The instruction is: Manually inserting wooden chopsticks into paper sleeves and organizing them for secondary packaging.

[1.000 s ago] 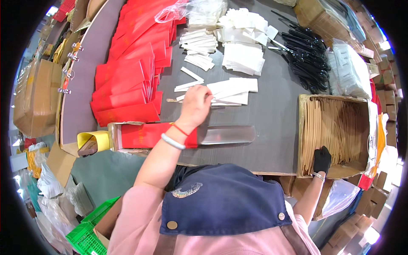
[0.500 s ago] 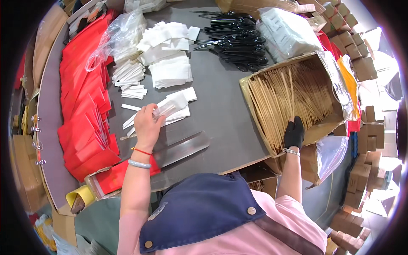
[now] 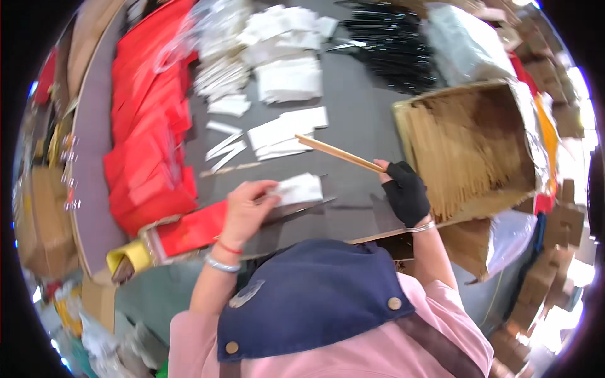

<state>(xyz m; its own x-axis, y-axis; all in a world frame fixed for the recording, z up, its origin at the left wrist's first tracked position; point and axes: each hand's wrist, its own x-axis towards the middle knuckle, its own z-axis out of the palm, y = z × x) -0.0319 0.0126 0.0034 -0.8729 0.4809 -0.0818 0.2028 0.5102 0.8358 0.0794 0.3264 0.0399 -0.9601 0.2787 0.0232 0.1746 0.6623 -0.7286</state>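
Observation:
My left hand (image 3: 249, 211) is closed, with thumb and fingers pinching a flat white packet (image 3: 299, 189). The packet is over a clear plastic sleeve (image 3: 296, 211) at the near edge of the table, beside a red packet (image 3: 192, 230). My right hand (image 3: 406, 194), in a black glove with bare fingertips, grips wooden chopsticks (image 3: 340, 154) by one end. They slant up and left over the grey tabletop; motion blur hides their exact number. To the right, a cardboard box (image 3: 466, 217) holds many more sticks.
Red packets (image 3: 145, 157) pile up along the left side. White packets (image 3: 290, 79) and narrow white strips (image 3: 227, 104) lie at the back, near black plastic cutlery (image 3: 391, 47). A plastic-wrapped white bundle (image 3: 469, 44) sits behind the box. A yellow tube (image 3: 129, 261) is at the near left corner.
My right hand has come out of the box leftward, bringing chopsticks over the table. My left hand has drawn the white packet nearer, over the clear sleeve. The whole view has shifted.

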